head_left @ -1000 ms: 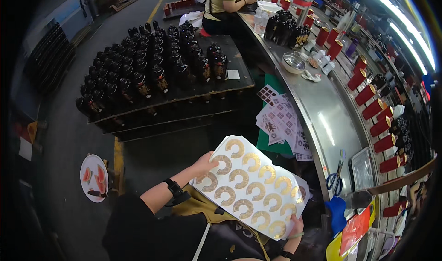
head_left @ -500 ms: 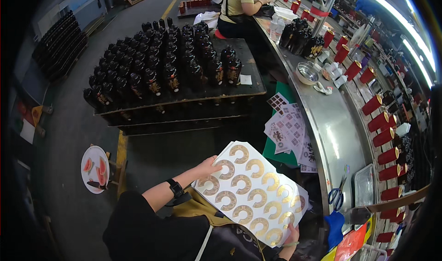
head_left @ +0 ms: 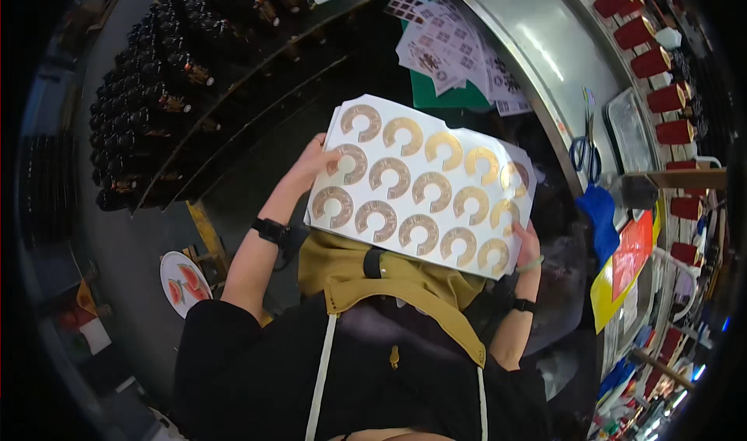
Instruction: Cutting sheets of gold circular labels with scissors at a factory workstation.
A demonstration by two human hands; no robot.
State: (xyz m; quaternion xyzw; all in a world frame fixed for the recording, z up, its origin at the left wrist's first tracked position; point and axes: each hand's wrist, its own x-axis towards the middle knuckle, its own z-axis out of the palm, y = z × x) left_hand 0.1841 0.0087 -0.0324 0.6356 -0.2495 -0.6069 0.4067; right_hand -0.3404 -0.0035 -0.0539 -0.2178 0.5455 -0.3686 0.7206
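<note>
I hold a stack of white sticker sheets point(head_left: 412, 211) in front of my body with both hands. Rows of gold, C-shaped labels cover the top sheet. At its left edge my left hand point(head_left: 314, 163) grips it, thumb on top and fingers partly hidden underneath. My right hand point(head_left: 528, 246) closes on the right edge near the lower corner. A mustard-coloured apron point(head_left: 389, 285) lies just below the stack.
Dark bottles point(head_left: 163, 91) crowd a low platform at the left. To the right runs a metal bench point(head_left: 537, 44) bearing blue-handled scissors point(head_left: 585, 157) and a clear tray point(head_left: 629, 133). Printed sheets point(head_left: 451, 48) lie beside it. Watermelon slices sit on a white plate point(head_left: 175, 295).
My view has tilted down, so the sheets sit higher in the picture and lie more level. Both hands keep their hold, and my right forearm now shows more.
</note>
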